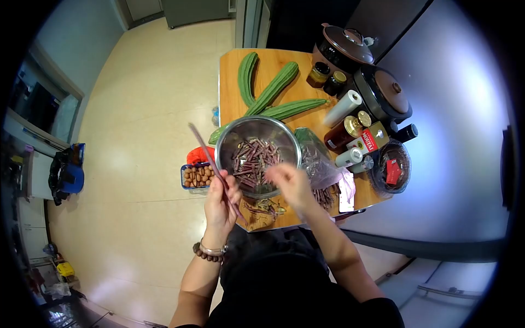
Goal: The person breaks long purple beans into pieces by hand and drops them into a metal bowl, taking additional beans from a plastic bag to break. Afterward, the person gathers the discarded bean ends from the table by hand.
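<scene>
A long purple bean pod (206,156) slants through the fingers of my left hand (221,202), which is closed on it beside the bowl's lower left rim. My right hand (290,183) hovers at the lower right rim of the steel bowl (284,128), its fingers bent and blurred; whether they hold anything cannot be made out. Inside the bowl lie many short purple bean pieces (254,161). Thin scraps (265,208) lie on the wooden table below the bowl. More purple beans (325,197) are to the right, partly hidden by my right hand and a plastic bag (317,161).
Green ridged gourds (273,87) lie behind the bowl on the table (229,65). Jars (318,75), cookers (383,93), a plastic roll (343,108) and a lined basket (404,164) stand on the right. A blue basket of brown nuts (198,176) is left of the bowl.
</scene>
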Demonstrator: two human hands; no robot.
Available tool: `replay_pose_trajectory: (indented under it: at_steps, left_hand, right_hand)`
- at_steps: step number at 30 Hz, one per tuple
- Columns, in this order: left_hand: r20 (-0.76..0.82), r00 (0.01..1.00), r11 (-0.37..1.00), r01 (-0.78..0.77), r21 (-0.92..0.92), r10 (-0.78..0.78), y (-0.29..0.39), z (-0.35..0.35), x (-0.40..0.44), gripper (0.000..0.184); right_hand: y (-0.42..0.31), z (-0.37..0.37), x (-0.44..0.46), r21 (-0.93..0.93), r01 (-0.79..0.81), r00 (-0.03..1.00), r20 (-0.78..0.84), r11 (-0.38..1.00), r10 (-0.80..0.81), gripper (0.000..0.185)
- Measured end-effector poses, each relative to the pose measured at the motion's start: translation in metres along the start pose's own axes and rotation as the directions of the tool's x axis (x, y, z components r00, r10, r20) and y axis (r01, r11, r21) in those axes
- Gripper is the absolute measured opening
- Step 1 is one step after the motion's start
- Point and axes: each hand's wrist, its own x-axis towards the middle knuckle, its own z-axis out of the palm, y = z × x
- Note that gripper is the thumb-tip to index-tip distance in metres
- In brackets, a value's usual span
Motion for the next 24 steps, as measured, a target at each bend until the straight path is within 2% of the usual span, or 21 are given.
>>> replay_pose_trajectory:
  at_steps: [1,3,7,9,10,12,13,15,19,21,24]
  left_hand:
    - [0.013,0.999,0.996,-0.039,-0.086,0.040,0.002,0.004,0.006,0.021]
    - [-0.001,0.997,0.990,-0.074,-0.120,0.075,0.005,0.012,0.013,0.022]
    - [0.068,0.989,0.984,-0.125,-0.126,0.134,0.002,0.020,0.017,0.024]
    - [-0.051,0.980,0.981,-0.188,0.050,0.190,-0.001,0.029,0.014,0.026]
    - [-0.049,0.981,0.981,-0.187,0.049,0.189,0.000,0.031,0.011,0.026]
    - [-0.087,0.989,0.867,-0.063,0.495,0.121,0.003,0.032,0.003,0.030]
    - [-0.086,0.989,0.867,-0.062,0.494,0.120,0.005,0.029,-0.002,0.030]
    - [-0.049,0.999,0.750,0.031,0.660,0.001,0.008,0.025,-0.011,0.033]
    - [-0.110,0.994,0.737,0.065,0.673,0.012,0.013,0.022,-0.013,0.030]
    - [-0.111,0.994,0.737,0.077,0.671,-0.003,0.015,0.025,-0.015,0.029]
    - [-0.077,0.997,0.716,0.068,0.695,-0.020,0.018,0.023,-0.018,0.029]
  right_hand:
    - [-0.005,0.005,-0.012,-0.055,0.050,0.987,0.155,0.997,-0.040,0.019]
    - [-0.015,0.017,-0.033,-0.079,0.078,0.950,0.309,0.994,-0.050,0.018]
    - [-0.021,0.030,-0.048,-0.184,0.141,0.953,0.293,0.973,-0.082,0.018]
    - [-0.017,0.032,-0.047,-0.291,0.321,0.947,0.127,0.901,-0.296,0.016]
    - [-0.018,0.032,-0.047,-0.292,0.321,0.947,0.126,0.901,-0.297,0.016]
    - [-0.020,0.031,-0.046,-0.412,0.397,0.904,0.025,0.820,-0.426,0.018]
    - [-0.020,0.029,-0.046,-0.413,0.397,0.905,0.024,0.820,-0.426,0.018]
    - [-0.021,0.027,-0.045,-0.539,0.427,0.880,0.063,0.727,-0.470,0.017]
    - [-0.026,0.031,-0.045,-0.494,0.478,0.851,0.059,0.726,-0.521,0.016]
    - [-0.028,0.034,-0.045,-0.544,0.510,0.822,0.079,0.666,-0.565,0.016]
    - [-0.029,0.033,-0.046,-0.550,0.501,0.835,0.106,0.668,-0.539,0.017]
